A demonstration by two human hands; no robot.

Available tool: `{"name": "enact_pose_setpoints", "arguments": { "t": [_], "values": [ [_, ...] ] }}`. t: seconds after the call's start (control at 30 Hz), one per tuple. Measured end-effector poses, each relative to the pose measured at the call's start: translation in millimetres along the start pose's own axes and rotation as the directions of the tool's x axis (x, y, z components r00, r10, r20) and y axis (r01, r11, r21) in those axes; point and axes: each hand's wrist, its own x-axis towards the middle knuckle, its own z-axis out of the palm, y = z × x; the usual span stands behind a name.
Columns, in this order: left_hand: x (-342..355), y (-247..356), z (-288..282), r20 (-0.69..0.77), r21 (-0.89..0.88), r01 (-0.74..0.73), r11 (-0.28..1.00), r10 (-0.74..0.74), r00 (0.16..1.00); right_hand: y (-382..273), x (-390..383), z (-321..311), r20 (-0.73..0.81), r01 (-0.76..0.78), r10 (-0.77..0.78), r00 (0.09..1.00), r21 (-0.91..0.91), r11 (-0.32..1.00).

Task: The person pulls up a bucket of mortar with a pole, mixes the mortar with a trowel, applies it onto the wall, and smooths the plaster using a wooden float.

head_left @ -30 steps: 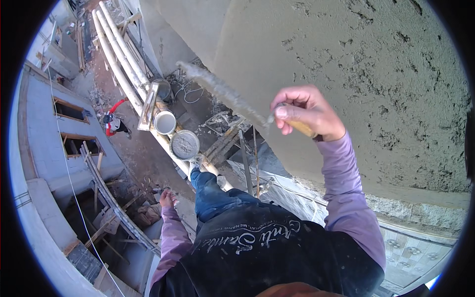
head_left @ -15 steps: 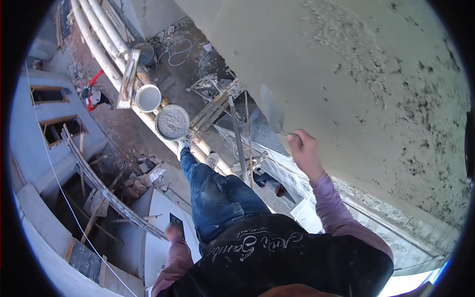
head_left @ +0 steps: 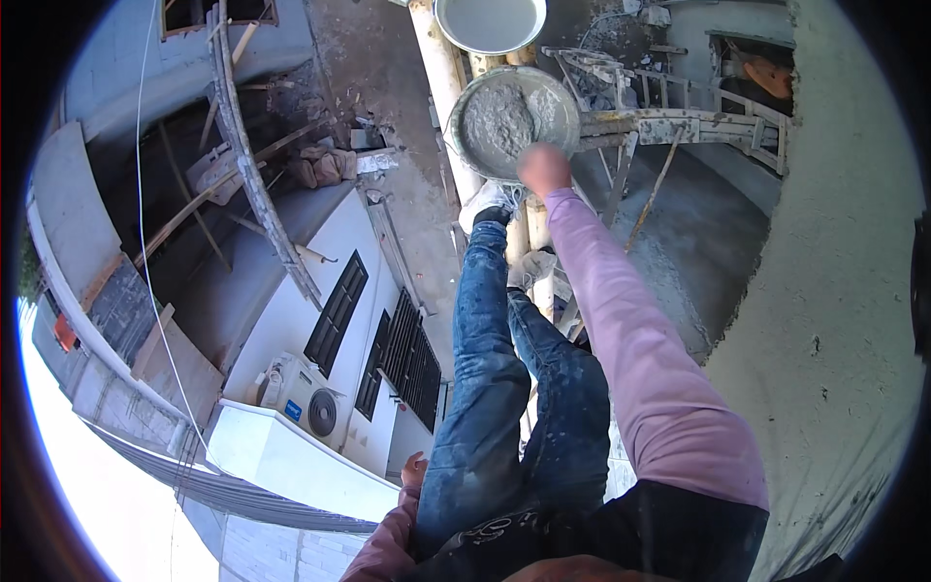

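Cannot make out the fingers of the right hand (head_left: 545, 168), blurred at the near rim of the mortar bowl (head_left: 560, 116), nor tell their grip. See the white bucket (head_left: 490, 21) beyond the bowl cut off. Find the left hand (head_left: 414, 471) apart, well short of the bowl, too small to judge openness. Since half a second ago, moved from wall (head_left: 824, 281) to bowl with the right.

The mortar (head_left: 497, 114) looks matt and lumpy, the basin (head_left: 560, 112) dull and smeared; the sleeve (head_left: 640, 320) is matt cloth, the jeans (head_left: 482, 330) dusty denim, the wall (head_left: 829, 262) matt, lightly pitted plaster.
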Motion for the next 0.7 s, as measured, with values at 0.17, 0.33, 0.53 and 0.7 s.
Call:
{"name": "enact_pose_setpoints", "arguments": {
  "t": [0.17,0.33,0.53,0.7],
  "values": [
    [-6,-42,24,0.003,-0.182,0.105,0.978,-0.106,0.994,14,-56,47,-0.068,-0.069,0.102,0.992,0.377,0.924],
    [37,-3,33,0.0,-0.243,-0.096,0.965,0.099,0.995,27,-76,-55,-0.228,0.119,-0.052,0.972,0.291,0.949],
    [70,83,-24,0.083,-0.041,-0.695,0.717,0.696,0.713,-42,-211,-271,-0.366,0.213,-0.12,0.923,0.225,0.951],
    [61,216,-59,0.141,0.848,-0.419,0.323,0.626,0.767,-79,-364,-490,-0.528,0.176,-0.165,0.833,-0.031,0.984]
  ]
}}
